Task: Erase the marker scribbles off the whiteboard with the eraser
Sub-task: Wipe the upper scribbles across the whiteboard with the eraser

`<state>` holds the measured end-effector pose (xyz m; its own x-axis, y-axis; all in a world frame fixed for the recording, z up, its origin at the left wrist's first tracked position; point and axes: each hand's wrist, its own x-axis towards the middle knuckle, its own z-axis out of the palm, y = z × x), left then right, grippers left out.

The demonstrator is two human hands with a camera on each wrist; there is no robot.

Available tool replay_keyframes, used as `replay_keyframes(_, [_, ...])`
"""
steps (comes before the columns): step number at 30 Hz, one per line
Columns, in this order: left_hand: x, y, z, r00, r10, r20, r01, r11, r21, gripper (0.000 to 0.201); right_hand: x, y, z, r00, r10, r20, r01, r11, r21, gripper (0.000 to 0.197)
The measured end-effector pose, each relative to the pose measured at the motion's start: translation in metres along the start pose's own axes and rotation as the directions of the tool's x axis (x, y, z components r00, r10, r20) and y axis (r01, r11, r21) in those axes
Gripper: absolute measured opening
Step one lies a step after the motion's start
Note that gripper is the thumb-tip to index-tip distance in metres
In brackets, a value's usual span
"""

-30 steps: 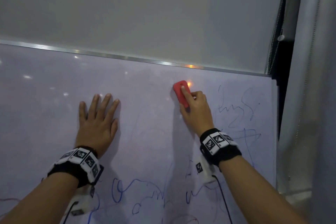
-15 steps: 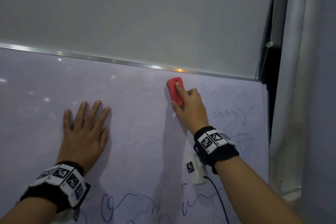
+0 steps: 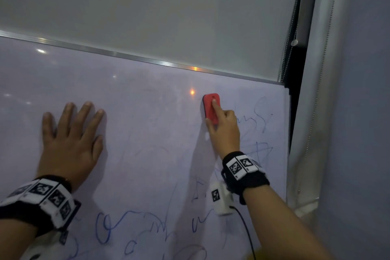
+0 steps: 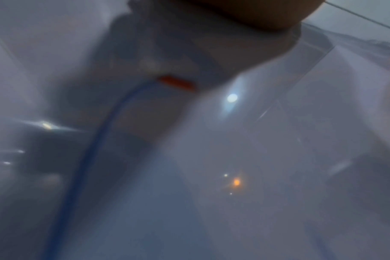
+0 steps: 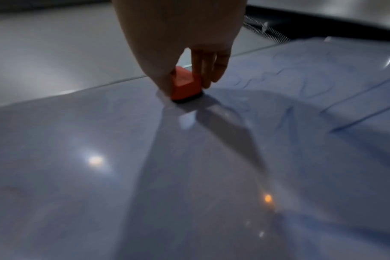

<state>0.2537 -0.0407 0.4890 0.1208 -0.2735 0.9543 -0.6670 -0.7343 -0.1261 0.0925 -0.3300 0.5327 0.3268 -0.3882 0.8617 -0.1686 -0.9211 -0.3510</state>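
Observation:
A red eraser (image 3: 211, 107) with a dark felt base lies flat on the whiteboard (image 3: 147, 124) near its top edge. My right hand (image 3: 223, 127) grips it, index finger along its back, thumb and other fingers at its sides; the right wrist view shows the same eraser (image 5: 183, 86) pressed to the board. Faint blue scribbles (image 3: 257, 120) lie just right of the eraser, and bolder blue scribbles (image 3: 118, 226) run along the bottom. My left hand (image 3: 71, 139) rests flat on the board at the left, fingers straight and spread. The left wrist view is blurred.
An aluminium frame (image 3: 126, 57) bounds the board's top edge, with a pale wall above. A dark gap with a bead chain (image 3: 287, 48) and a grey curtain (image 3: 348, 112) stand just past the board's right edge. A black cable (image 3: 244, 228) hangs from my right wrist.
My right hand has slid the eraser to the right along the top of the board, closer to the faint scribbles. My left hand stays flat on the board.

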Motion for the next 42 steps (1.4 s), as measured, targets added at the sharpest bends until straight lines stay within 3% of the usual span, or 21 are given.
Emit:
replay_keyframes(2, [-0.001, 0.002, 0.0, 1.0, 0.004, 0.0, -0.004, 1.0, -0.002, 0.057, 0.002, 0.018, -0.011, 0.998, 0.056, -0.012, -0.057, 0.997, -0.053, 0.054])
replay_keyframes(5, [0.001, 0.006, -0.001, 1.0, 0.017, -0.023, -0.017, 1.0, 0.021, 0.056, 0.018, 0.051, -0.028, 0.958, 0.283, -0.045, -0.28, 0.958, 0.067, 0.046])
replay_keyframes(7, [0.007, 0.02, 0.001, 0.995, 0.088, -0.041, -0.088, 0.996, 0.024, 0.054, 0.018, 0.054, -0.025, 0.946, 0.315, -0.071, -0.306, 0.945, 0.118, 0.045])
replay_keyframes(10, [0.021, 0.061, 0.014, 0.963, 0.265, -0.048, -0.265, 0.964, 0.012, 0.052, -0.01, 0.033, -0.008, 0.99, 0.134, -0.039, -0.13, 0.988, 0.089, 0.046])
replay_keyframes(12, [0.03, 0.093, 0.027, 0.951, 0.308, -0.031, -0.308, 0.951, 0.005, 0.053, -0.036, 0.029, 0.003, 0.997, -0.07, -0.01, 0.071, 0.996, 0.054, 0.045])
replay_keyframes(14, [0.036, 0.12, 0.04, 0.948, 0.319, 0.006, -0.319, 0.948, 0.0, 0.053, -0.046, 0.042, 0.002, 0.992, -0.126, 0.005, 0.126, 0.991, 0.036, 0.045])
replay_keyframes(17, [0.039, 0.143, 0.056, 0.939, 0.335, 0.081, -0.335, 0.942, -0.006, 0.055, -0.027, 0.076, -0.012, 0.995, 0.099, -0.016, -0.098, 0.993, 0.071, 0.045])
replay_keyframes(19, [0.036, 0.146, 0.062, 0.942, 0.321, 0.102, -0.322, 0.947, -0.008, 0.057, -0.01, 0.095, -0.019, 0.958, 0.284, -0.051, -0.276, 0.953, 0.122, 0.047])
replay_keyframes(21, [0.032, 0.146, 0.067, 0.947, 0.312, 0.078, -0.312, 0.95, -0.009, 0.057, -0.007, 0.094, -0.018, 0.946, 0.318, -0.063, -0.308, 0.942, 0.13, 0.047])
replay_keyframes(22, [0.031, 0.145, 0.069, 0.947, 0.314, 0.059, -0.315, 0.949, -0.007, 0.057, -0.013, 0.087, -0.015, 0.964, 0.261, -0.054, -0.253, 0.96, 0.122, 0.048])
replay_keyframes(24, [0.029, 0.146, 0.071, 0.95, 0.311, 0.025, -0.31, 0.951, -0.009, 0.057, -0.035, 0.067, -0.002, 0.999, -0.033, -0.012, 0.033, 0.995, 0.092, 0.046])
replay_keyframes(26, [0.029, 0.146, 0.072, 0.955, 0.298, 0.006, -0.298, 0.955, -0.013, 0.058, -0.056, 0.058, 0.008, 0.952, -0.301, 0.053, 0.297, 0.953, 0.064, 0.043])
replay_keyframes(27, [0.028, 0.146, 0.073, 0.956, 0.292, 0.003, -0.292, 0.956, -0.015, 0.057, -0.057, 0.062, 0.01, 0.933, -0.352, 0.067, 0.35, 0.936, 0.047, 0.043])
replay_keyframes(28, [0.028, 0.147, 0.073, 0.958, 0.288, 0.002, -0.288, 0.957, -0.02, 0.056, -0.052, 0.07, 0.008, 0.941, -0.333, 0.052, 0.331, 0.942, 0.052, 0.042])
replay_keyframes(31, [0.03, 0.147, 0.073, 0.958, 0.286, 0.019, -0.285, 0.958, -0.038, 0.055, -0.035, 0.11, -0.003, 0.997, -0.036, -0.074, 0.041, 0.997, 0.07, 0.044])
replay_keyframes(33, [0.031, 0.148, 0.072, 0.958, 0.285, 0.033, -0.284, 0.958, -0.034, 0.055, -0.031, 0.131, -0.006, 0.972, 0.173, -0.16, -0.16, 0.983, 0.087, 0.048])
replay_keyframes(35, [0.03, 0.15, 0.071, 0.957, 0.286, 0.042, -0.285, 0.958, -0.033, 0.056, -0.041, 0.126, -0.001, 0.953, 0.256, -0.162, -0.239, 0.964, 0.114, 0.05])
replay_keyframes(36, [0.03, 0.15, 0.071, 0.957, 0.288, 0.044, -0.287, 0.957, -0.034, 0.056, -0.052, 0.115, 0.004, 0.968, 0.206, -0.142, -0.189, 0.975, 0.119, 0.05])
replay_keyframes(38, [0.03, 0.149, 0.071, 0.956, 0.291, 0.045, -0.29, 0.957, -0.031, 0.056, -0.081, 0.09, 0.016, 0.997, -0.015, -0.078, 0.024, 0.993, 0.119, 0.048])
replay_keyframes(40, [0.03, 0.148, 0.071, 0.955, 0.293, 0.04, -0.292, 0.956, -0.028, 0.056, -0.103, 0.076, 0.022, 0.978, -0.206, -0.001, 0.206, 0.975, 0.079, 0.044])
replay_keyframes(42, [0.029, 0.148, 0.071, 0.955, 0.296, 0.034, -0.295, 0.955, -0.032, 0.056, -0.104, 0.084, 0.02, 0.957, -0.288, 0.044, 0.287, 0.958, 0.022, 0.048])
